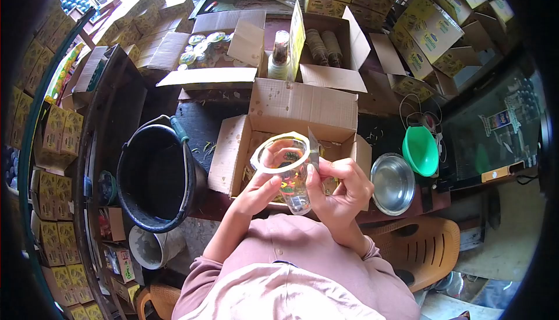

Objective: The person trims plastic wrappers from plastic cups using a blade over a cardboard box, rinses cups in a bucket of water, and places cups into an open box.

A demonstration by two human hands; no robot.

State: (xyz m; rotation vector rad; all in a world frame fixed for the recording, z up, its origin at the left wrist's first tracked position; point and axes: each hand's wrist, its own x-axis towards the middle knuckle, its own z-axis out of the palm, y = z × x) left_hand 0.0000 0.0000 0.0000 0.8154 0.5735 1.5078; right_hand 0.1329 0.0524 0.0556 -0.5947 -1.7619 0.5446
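Observation:
Wrapped round the side of a clear plastic cup [294, 187] with a white rim and printed pattern is my left hand [259, 187]. The cup stands roughly upright, tilted a little, with some dark bits at its bottom. My right hand [342, 191] is closed on a knife [314, 149], its blade pointing up beside the cup's rim. Both hands are in front of an open cardboard box [303, 105], whose inside is partly hidden by the cup and hands.
A black bucket [156, 174] stands at the left, a grey bucket [145, 248] below it. At the right are a steel bowl [393, 184] and a green bowl [420, 151]. Behind are a box of lidded cups [205, 50] and a box with stacked cones [324, 47].

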